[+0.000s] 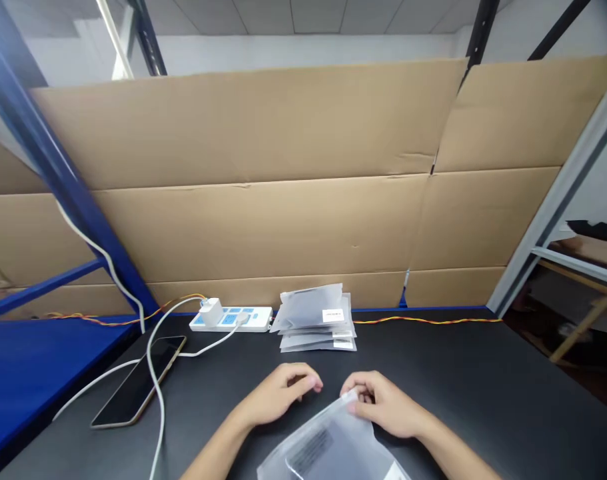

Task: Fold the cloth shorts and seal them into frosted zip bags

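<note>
Person's got a frosted bag (pixel 346 440) pinched by a corner in the right hand (pixel 386 407), right in front of the bag stack (pixel 308 313). Left hand (pixel 276 398), also before the stack, is loosely curled, can't tell if it's gripping. Phone's (pixel 133 392) left of the stack.

Flat black bench (pixel 448 373) passable right — looped white cable (pixel 161 413) bars left, frosted plastic pouch (pixel 340 437) front, white-labelled pouch stack (pixel 303 315) back.
</note>
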Demonstrator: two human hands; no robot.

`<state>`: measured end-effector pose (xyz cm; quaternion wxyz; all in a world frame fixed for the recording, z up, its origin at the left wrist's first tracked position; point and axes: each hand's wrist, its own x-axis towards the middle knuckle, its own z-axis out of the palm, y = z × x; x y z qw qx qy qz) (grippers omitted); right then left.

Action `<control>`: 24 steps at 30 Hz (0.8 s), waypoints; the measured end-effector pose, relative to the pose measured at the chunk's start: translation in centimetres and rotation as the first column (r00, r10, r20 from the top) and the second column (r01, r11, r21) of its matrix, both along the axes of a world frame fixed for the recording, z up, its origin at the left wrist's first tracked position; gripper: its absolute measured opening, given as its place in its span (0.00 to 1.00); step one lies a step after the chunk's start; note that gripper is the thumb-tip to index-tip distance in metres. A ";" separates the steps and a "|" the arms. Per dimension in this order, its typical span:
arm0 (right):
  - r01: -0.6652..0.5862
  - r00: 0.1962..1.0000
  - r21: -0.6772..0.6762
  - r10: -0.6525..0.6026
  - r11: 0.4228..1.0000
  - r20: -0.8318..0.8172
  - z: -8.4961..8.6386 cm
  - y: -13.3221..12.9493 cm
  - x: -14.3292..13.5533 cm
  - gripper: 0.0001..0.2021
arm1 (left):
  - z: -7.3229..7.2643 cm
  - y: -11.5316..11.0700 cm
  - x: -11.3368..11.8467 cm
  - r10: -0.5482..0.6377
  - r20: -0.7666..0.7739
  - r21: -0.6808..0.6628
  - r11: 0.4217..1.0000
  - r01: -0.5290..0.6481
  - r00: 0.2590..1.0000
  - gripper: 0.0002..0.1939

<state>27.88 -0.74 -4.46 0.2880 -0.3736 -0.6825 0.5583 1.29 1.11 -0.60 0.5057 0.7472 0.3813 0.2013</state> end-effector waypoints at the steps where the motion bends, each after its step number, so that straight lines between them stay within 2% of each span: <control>1: -0.006 0.999 0.009 0.006 1.000 -0.033 0.0 -0.4 -0.8 0.09 | -0.4 -0.2 0.6 0.025 0.010 0.007 1.000 -0.025 1.000 0.18; 5: -0.003 0.982 0.044 0.011 0.999 -0.188 0.0 -1.5 -3.1 0.10 | -2.3 -1.1 3.0 0.087 0.036 0.011 0.996 -0.088 0.996 0.17; 8: 0.025 0.967 0.034 -0.015 0.999 -0.256 -0.2 -1.3 -3.1 0.12 | -3.0 -1.1 3.8 0.140 0.087 -0.001 0.990 -0.140 0.986 0.17; 11: 0.119 0.955 0.051 -0.100 0.992 -0.280 -0.6 0.2 -1.6 0.14 | -2.9 -0.6 3.0 0.150 0.119 -0.039 0.989 -0.146 0.982 0.15; 13: 0.226 0.940 0.068 -0.199 0.972 -0.278 -0.9 1.5 0.1 0.15 | -2.6 0.0 1.7 0.133 0.127 -0.080 0.989 -0.124 0.983 0.13; 16: 0.415 0.896 0.143 -0.376 0.899 -0.234 -1.3 2.9 2.8 0.16 | -2.4 0.7 -0.2 0.119 0.158 -0.154 0.984 -0.094 0.980 0.14; 19: 0.487 0.874 0.263 -0.466 0.833 -0.140 -1.2 2.8 4.0 0.16 | -2.9 1.0 -0.8 0.165 0.247 -0.221 0.969 -0.110 0.955 0.18; 21: 0.447 0.874 0.459 -0.484 0.768 -0.040 -0.7 2.0 3.6 0.17 | -3.4 1.1 -0.5 0.233 0.320 -0.254 0.955 -0.154 0.918 0.20; 22: 0.372 0.879 0.588 -0.476 0.718 0.024 -0.5 1.5 3.1 0.19 | -3.6 1.1 -0.3 0.268 0.354 -0.270 0.947 -0.177 0.896 0.21; 24: 0.086 0.891 0.806 -0.406 0.586 0.201 -0.3 0.5 1.7 0.30 | -4.0 1.1 0.1 0.324 0.419 -0.303 0.931 -0.205 0.848 0.22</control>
